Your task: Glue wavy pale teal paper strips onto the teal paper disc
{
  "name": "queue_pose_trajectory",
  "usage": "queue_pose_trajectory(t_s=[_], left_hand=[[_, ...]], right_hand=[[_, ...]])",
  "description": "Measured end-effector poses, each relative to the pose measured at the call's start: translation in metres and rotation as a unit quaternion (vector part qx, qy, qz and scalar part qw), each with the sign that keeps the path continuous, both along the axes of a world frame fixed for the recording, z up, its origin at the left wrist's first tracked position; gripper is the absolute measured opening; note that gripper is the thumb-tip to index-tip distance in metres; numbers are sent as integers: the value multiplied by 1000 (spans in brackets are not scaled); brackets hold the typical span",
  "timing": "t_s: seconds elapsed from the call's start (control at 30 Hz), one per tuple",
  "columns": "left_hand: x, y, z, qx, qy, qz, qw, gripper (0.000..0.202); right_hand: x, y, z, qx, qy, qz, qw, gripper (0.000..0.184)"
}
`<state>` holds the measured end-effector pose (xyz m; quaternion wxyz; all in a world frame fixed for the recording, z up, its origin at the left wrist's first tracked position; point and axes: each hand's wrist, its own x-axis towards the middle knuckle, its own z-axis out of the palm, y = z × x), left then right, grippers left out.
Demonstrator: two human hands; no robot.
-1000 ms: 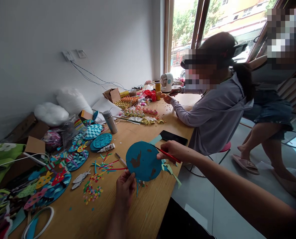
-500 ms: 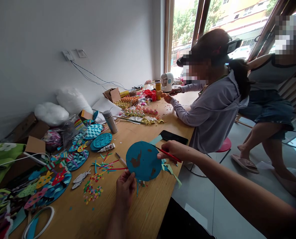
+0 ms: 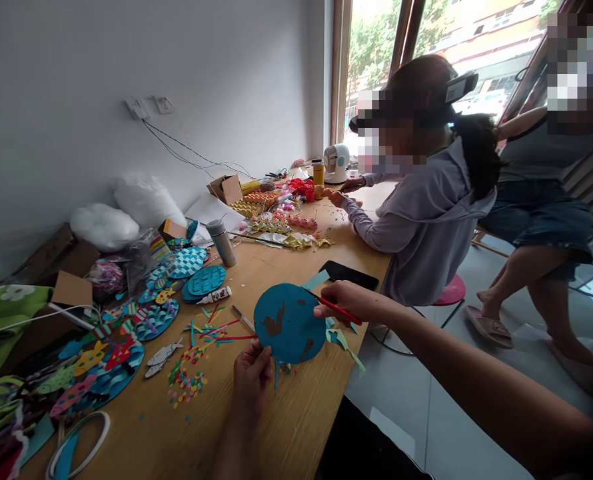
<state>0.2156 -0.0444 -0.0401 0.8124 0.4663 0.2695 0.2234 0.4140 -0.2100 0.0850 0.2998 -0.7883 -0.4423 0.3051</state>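
My left hand [image 3: 252,380] pinches the lower edge of a round blue paper disc [image 3: 289,323] with brown patches, holding it upright above the wooden table [image 3: 296,413]. My right hand [image 3: 340,300] is closed on a thin red brush [image 3: 337,311] whose tip rests at the disc's right edge. Blue and green paper strips [image 3: 344,341] lie just under that hand. Loose coloured strips and small paper bits [image 3: 186,383] are scattered left of my left hand.
Woven blue discs with paper fish [image 3: 101,363] cover the table's left side, beside a glue bottle [image 3: 214,295], a grey flask [image 3: 222,243] and a black phone [image 3: 348,274]. A seated person in a grey hoodie [image 3: 426,227] works at the far end; another person [image 3: 541,220] stands behind.
My hands, the disc and the brush stay almost still. The seated person leans a little further over the table, and the person behind shifts slightly.
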Motion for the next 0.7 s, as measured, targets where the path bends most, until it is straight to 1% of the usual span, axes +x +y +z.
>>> queue_pose_trajectory(t_s=[0.17,0.27,0.47,0.6,0.7], left_hand=[[1,0,1,-3,1,4,1000,47],[1,0,2,-3,5,7,1000,47],[1,-1,4,-6,12,17,1000,48],[1,0,3,-8,12,15,1000,47],[-1,0,5,-3,7,14,1000,45]], right_hand=[[2,3,-3,17,-69,4,997,60],[5,4,-7,28,-93,2,995,62],[7,5,-12,42,-99,-4,994,62],[4,4,-9,42,-104,-15,994,62],[3,5,-5,39,-100,-9,994,62]])
